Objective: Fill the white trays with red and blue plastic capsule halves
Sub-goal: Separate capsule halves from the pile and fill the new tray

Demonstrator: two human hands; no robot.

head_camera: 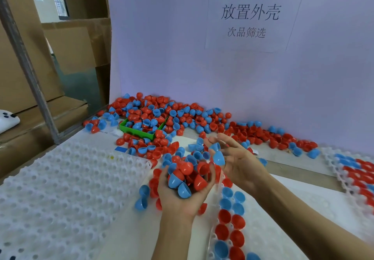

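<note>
Left hand [182,195] cupped palm-up, gripping a heap of capsule halves [188,176]; right hand [236,158] pinches blue half [219,157], dome down.

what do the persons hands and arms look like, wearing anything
Both hands are bare: no gloves, rings or watch on the left hand or the right hand. Both forearms are uncovered, with no sleeve, wristband or marking in view.

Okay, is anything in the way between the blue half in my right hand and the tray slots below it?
Nothing visible blocks it. The right hand holds a blue half above the partly filled tray, whose nearby slots are open; the left hand sits beside, full of halves.
</note>
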